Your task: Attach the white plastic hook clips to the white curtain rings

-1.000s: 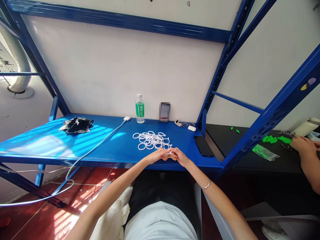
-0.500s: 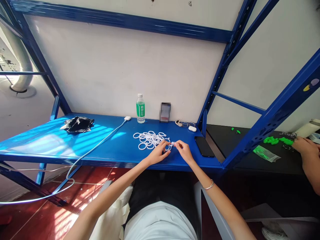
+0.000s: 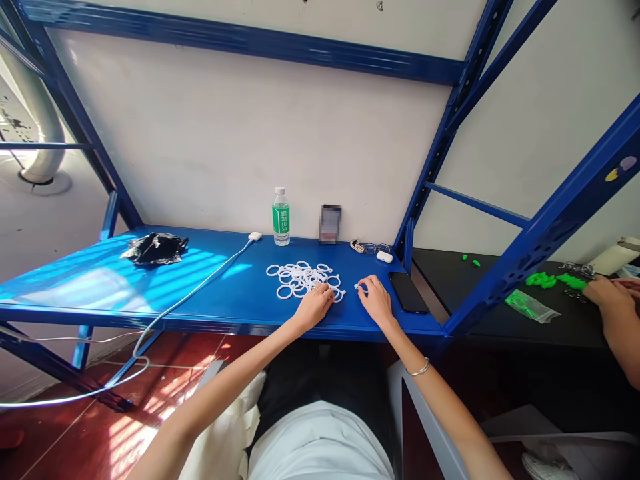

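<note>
A heap of white plastic rings [image 3: 301,278] lies on the blue shelf [image 3: 215,293] in front of me. My left hand [image 3: 314,306] rests at the near edge of the heap, fingers curled down onto the rings. My right hand [image 3: 375,299] sits apart to the right of the heap, its fingertips pinched on a small white piece [image 3: 358,287] close to the shelf surface.
A green-labelled water bottle [image 3: 281,217], a small upright box [image 3: 330,224], earbuds case [image 3: 384,256] and glasses stand at the back. A black phone [image 3: 407,292] lies right of my right hand. A white cable [image 3: 200,283] and black bag [image 3: 154,247] lie left. Another person's hand [image 3: 607,293] works with green parts [image 3: 545,280].
My hands were joined near the shelf's front edge, then moved forward to the heap and separated. The right hand has shifted right with the white piece; the left has settled on the rings.
</note>
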Tool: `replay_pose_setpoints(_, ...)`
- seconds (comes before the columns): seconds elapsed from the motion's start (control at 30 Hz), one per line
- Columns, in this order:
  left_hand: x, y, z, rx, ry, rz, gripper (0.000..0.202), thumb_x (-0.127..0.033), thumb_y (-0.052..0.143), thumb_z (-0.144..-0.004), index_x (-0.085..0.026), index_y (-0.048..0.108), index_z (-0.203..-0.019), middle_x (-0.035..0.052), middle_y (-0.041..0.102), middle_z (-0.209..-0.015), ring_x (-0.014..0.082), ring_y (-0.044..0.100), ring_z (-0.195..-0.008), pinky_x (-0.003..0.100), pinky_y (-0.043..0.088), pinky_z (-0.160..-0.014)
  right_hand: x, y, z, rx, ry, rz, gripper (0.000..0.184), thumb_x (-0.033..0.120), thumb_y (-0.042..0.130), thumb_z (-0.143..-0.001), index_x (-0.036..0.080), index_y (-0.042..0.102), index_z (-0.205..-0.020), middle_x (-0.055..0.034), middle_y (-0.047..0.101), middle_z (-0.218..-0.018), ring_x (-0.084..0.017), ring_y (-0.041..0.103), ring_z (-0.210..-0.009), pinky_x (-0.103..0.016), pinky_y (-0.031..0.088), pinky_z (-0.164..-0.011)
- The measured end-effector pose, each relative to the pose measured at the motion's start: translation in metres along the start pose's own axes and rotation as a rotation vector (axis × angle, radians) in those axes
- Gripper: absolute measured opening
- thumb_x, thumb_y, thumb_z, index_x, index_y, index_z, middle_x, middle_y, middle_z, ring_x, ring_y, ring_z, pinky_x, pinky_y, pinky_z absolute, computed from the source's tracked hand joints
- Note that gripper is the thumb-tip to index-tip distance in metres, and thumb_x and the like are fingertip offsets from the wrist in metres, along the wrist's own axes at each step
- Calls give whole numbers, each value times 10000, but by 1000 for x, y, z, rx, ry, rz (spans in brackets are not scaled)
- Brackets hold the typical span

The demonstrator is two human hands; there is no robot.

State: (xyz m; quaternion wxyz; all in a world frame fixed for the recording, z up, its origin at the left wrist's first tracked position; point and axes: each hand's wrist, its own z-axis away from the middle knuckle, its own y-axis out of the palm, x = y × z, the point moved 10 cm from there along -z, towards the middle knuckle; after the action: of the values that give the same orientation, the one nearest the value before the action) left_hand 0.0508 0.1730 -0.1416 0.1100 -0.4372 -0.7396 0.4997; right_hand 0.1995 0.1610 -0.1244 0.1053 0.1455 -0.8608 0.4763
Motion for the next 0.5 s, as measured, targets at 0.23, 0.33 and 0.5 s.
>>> replay_pose_setpoints(0.23,-28,-13,4,-30,224,233,217,-224,315,-972,-169,525,-965,81,553,-962,180,541,-870,301,456,-783,32,5,1,78,-232,-429,221,274,484,-903,222,627,-1064,-65,594,-1041,-163,558,-756,-275,459,-628)
replay_pose_setpoints(0.33,-33,-16,5,-7,260,294,188,-222,333,-966,-173,515,-970,88,563,-981,184,536,-897,304,452,-807,36,9,2,135,-248,-545,244,281,487,-908,227,616,-1107,-61,612,-1020,-158,551,-723,-267,434,-582)
replay_pose_setpoints(0.5,-34,-14,7,59,270,339,154,-196,380,-931,-175,532,-923,86,578,-953,193,539,-909,309,453,-810,34,14,0,153,-181,-728,186,354,527,-901,212,644,-924,-52,625,-943,-172,581,-786,-272,440,-630)
